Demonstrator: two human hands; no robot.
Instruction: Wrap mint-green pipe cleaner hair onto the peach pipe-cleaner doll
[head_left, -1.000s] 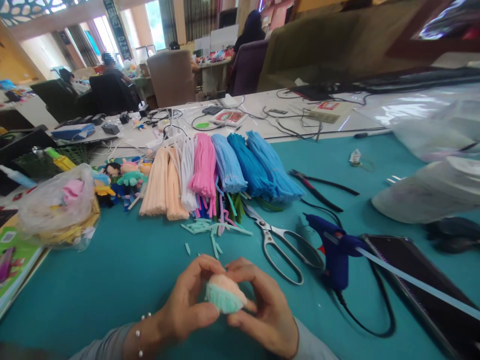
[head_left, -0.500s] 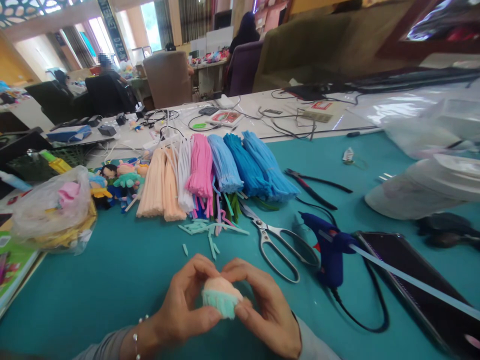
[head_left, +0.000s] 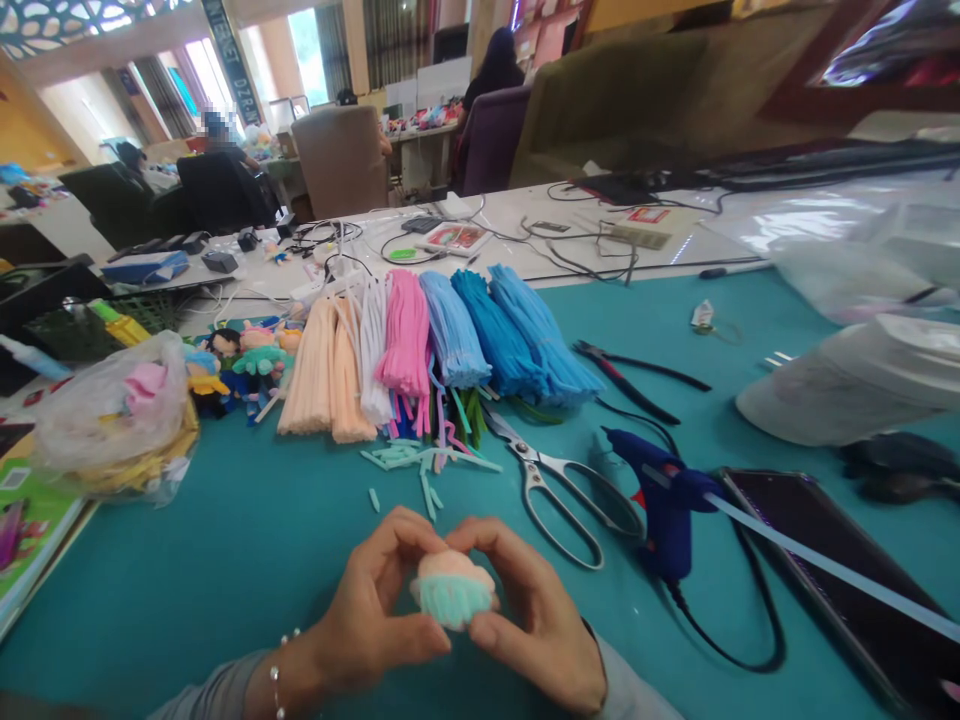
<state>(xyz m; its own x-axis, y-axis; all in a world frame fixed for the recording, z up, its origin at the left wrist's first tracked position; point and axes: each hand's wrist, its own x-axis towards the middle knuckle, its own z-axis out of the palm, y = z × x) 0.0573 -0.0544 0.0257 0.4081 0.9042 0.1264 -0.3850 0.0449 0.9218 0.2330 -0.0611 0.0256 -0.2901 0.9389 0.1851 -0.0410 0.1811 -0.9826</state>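
Between my two hands is a small fuzzy piece (head_left: 454,592), peach on top with a row of mint-green strips below, like a doll's head made from pipe cleaners. My left hand (head_left: 382,590) grips its left side, fingertips on top and thumb below. My right hand (head_left: 536,610) grips the right side the same way, its thumb at the lower edge. Just beyond my fingers lie cut mint pipe cleaner pieces (head_left: 401,456). Metal scissors (head_left: 559,480) rest open to the right, beside a blue glue gun (head_left: 664,500) holding a long glue stick.
Bundles of peach (head_left: 311,375), pink (head_left: 405,335) and blue pipe cleaners (head_left: 544,335) line the mat's far side. Pliers (head_left: 630,380), a phone (head_left: 825,580) and a white tub (head_left: 855,380) are at right. A plastic bag (head_left: 112,420) and small dolls (head_left: 251,355) sit left. People sit farther back.
The fuzzy piece has turned slightly in my fingers, so its mint strips face me more squarely. My left thumb sits slightly farther right. The whole view has shifted a little.
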